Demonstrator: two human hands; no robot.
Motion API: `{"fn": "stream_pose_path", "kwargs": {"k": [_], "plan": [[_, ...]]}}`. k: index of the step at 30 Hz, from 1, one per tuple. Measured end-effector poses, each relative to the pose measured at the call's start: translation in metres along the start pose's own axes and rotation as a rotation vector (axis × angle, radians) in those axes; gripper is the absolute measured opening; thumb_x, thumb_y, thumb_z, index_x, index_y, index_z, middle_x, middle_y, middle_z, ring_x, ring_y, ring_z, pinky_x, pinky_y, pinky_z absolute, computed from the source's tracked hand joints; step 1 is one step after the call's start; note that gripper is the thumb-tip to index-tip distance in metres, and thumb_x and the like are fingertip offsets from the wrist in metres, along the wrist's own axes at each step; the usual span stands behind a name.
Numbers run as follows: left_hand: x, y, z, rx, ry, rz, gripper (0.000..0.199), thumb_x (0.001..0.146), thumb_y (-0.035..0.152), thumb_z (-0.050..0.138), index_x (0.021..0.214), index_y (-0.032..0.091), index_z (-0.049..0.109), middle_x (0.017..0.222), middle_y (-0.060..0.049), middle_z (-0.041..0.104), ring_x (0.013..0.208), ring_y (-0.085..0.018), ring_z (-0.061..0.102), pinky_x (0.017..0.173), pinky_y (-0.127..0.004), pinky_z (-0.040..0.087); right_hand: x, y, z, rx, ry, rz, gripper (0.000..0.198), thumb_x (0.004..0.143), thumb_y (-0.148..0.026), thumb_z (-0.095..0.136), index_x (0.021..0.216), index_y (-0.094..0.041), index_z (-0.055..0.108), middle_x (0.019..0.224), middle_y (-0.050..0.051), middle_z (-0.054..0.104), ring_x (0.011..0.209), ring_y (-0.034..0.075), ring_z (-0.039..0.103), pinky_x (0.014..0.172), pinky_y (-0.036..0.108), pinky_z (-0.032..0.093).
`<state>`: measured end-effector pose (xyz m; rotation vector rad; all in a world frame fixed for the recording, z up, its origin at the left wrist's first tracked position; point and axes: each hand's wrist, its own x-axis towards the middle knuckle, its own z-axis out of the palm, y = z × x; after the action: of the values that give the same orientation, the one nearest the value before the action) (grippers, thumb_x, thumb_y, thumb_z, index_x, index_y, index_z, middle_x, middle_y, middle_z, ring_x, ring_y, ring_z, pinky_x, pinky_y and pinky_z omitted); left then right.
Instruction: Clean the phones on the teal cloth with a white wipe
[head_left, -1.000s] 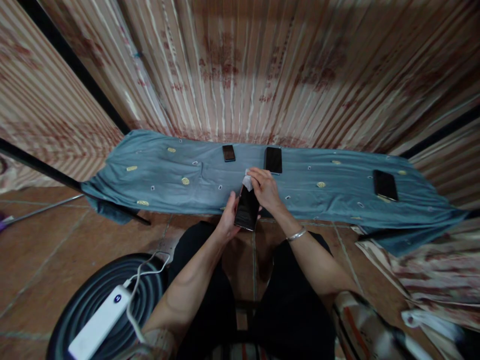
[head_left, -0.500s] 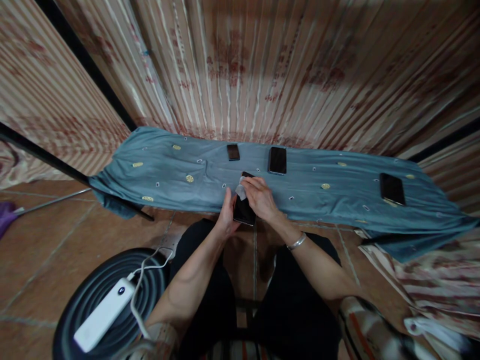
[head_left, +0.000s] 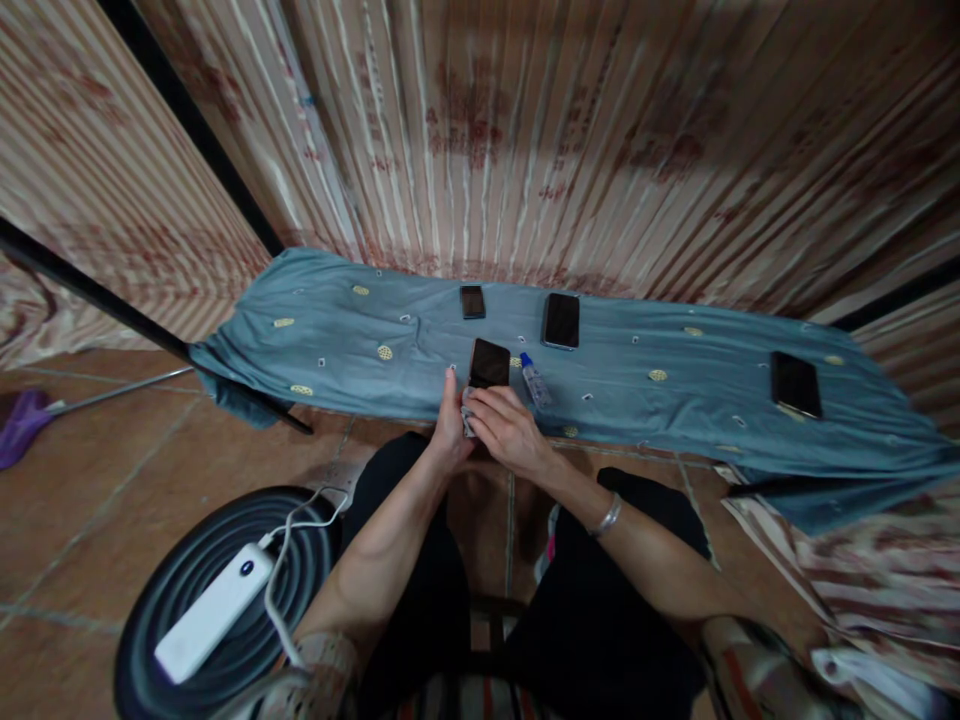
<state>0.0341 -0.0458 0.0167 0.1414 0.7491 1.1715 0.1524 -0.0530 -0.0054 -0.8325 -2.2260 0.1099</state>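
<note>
A striped, flowered curtain (head_left: 480, 150) hangs behind everything. In front of it runs a long bench (head_left: 337, 345) draped in blue cloth with small yellow and white prints. On the tiled floor at the person's left is a round black stool (head_left: 139, 630) with ridged rings.

The left hand (head_left: 448, 432) supports a dark phone (head_left: 491, 362) from its left side, thumb raised beside the edge; its other fingers are mostly hidden. The right hand (head_left: 512, 432) bends over the phone's near end, fingers close together, pressing a wipe (head_left: 469, 412) down there. The phone is between both hands, around the bench's front edge. Half a second ago the right fingers and wipe were nearer its far end; now they are at the near end, leaving the far part of the screen in plain sight. That suggests the rubbing has worked along the phone; how clean the glass is, I cannot tell.

A white power bank (head_left: 214, 612), cable plugged in, lies on the stool. Two larger devices, one near the bench's middle (head_left: 562, 320) and one well off to the right (head_left: 796, 385), lie face up, with a smaller one (head_left: 472, 302) beyond the held phone.

A little blue-capped bottle (head_left: 535, 382) now shows just beside the right hand, perhaps previously covered by it. The wipe is crumpled, mostly under the fingers.
</note>
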Motion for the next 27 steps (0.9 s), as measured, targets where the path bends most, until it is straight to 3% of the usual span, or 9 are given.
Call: {"fn": "stream_pose_path", "kwargs": {"k": [5,12,18,27], "plan": [[-0.001,-0.003,0.002,0.014,-0.033,0.039,0.069,0.1,0.06,0.023,0.104,0.013,0.073,0.073,-0.008,0.074,0.077,-0.021,0.074,0.073,-0.032,0.06,-0.005,-0.005,-0.004,0.012,-0.036,-0.048,0.03,0.102,-0.02,0.046,0.117,-0.019,0.072,0.117,0.012,0.071,0.108,0.025,0.061,0.099,0.046,0.056],[-0.001,0.002,0.009,-0.029,-0.011,0.048,0.068,0.101,0.057,0.021,0.119,0.012,0.069,0.093,-0.012,0.078,0.089,-0.024,0.075,0.085,-0.036,0.059,-0.008,0.0,-0.005,0.016,-0.025,-0.078,0.031,0.101,-0.018,0.045,0.116,-0.017,0.072,0.114,0.013,0.072,0.106,0.024,0.061,0.097,0.042,0.057],[0.0,0.009,0.006,-0.065,0.039,0.074,0.063,0.101,0.055,0.025,0.12,0.013,0.069,0.098,-0.013,0.078,0.101,-0.029,0.073,0.094,-0.044,0.056,-0.012,0.005,-0.007,0.013,-0.039,-0.022,0.031,0.102,-0.02,0.045,0.118,-0.02,0.072,0.115,0.012,0.072,0.107,0.024,0.062,0.097,0.044,0.058],[0.002,0.015,-0.002,-0.076,-0.018,0.124,0.058,0.099,0.052,0.034,0.11,0.009,0.071,0.102,-0.018,0.077,0.102,-0.029,0.073,0.093,-0.043,0.055,-0.014,0.012,-0.011,-0.012,0.005,0.0,0.031,0.102,-0.022,0.046,0.118,-0.02,0.072,0.116,0.011,0.073,0.109,0.025,0.063,0.096,0.045,0.059]]}}
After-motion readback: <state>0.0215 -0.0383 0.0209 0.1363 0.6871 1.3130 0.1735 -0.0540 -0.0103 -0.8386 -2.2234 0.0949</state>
